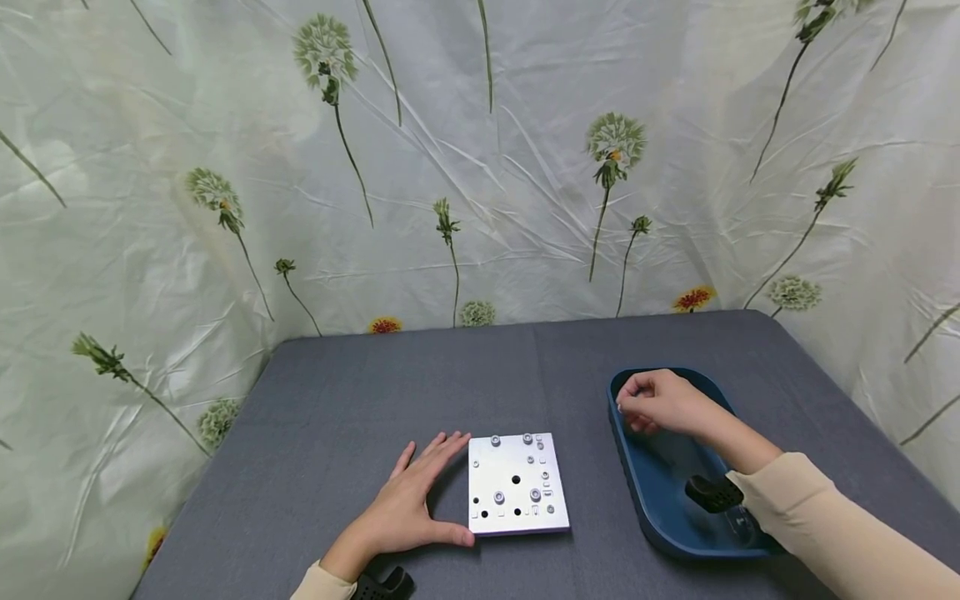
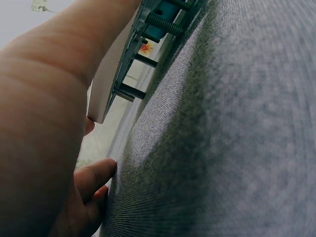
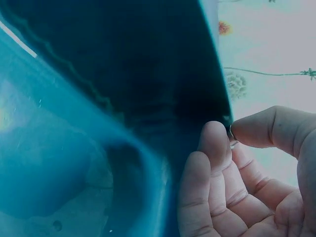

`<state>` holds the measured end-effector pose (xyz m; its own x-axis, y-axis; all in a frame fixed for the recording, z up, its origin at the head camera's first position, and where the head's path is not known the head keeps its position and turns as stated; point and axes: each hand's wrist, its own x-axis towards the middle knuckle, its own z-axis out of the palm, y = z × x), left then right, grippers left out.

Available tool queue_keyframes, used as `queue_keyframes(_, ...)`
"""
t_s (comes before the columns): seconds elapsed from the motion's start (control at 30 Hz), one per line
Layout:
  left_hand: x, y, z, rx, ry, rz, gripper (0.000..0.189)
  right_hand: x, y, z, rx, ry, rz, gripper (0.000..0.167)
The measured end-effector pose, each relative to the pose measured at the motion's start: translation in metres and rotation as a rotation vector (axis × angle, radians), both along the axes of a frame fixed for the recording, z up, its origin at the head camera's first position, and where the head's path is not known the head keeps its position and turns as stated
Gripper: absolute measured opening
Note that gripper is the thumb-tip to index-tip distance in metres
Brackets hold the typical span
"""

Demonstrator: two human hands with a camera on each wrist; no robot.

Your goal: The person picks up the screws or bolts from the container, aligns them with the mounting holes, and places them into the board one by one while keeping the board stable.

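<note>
A square silvery metal plate [image 1: 495, 467], set with several screws, small parts and holes, lies on the cloth. In the left wrist view, threaded screw shanks [image 2: 165, 23] stick out beneath it. My left hand [image 1: 416, 504] is spread at the plate's left side, with fingertips at the upper-left corner and thumb at the lower-left corner. Over the far left part of a blue tray [image 1: 633, 479], my right hand [image 1: 667, 404] pinches a small shiny metal piece [image 3: 233, 143] between thumb and fingers. Those fingers mostly cover the piece, so its exact kind cannot be made out.
Dark grey cloth [image 1: 390, 392] covers the table. Some small clear or shiny items [image 1: 741, 527] lie in the tray's near end, partly hidden by the right wrist's camera. A white flowered curtain [image 1: 480, 167] hangs behind the table.
</note>
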<state>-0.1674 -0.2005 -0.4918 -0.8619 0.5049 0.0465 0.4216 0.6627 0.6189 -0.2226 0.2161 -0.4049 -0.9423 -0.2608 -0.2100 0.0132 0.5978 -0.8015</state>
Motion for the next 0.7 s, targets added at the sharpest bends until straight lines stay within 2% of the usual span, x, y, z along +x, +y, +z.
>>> queue_keyframes(0.4, 0.001, 0.001, 0.000, -0.007, -0.007, 0.010, 0.126, 0.006, -0.012, 0.015, -0.029, -0.011, 0.012, 0.019)
queue_keyframes(0.7, 0.000, 0.000, 0.001, 0.000, -0.006, 0.007, 0.126, 0.012, -0.032, 0.022, -0.042, -0.009, 0.035, 0.020)
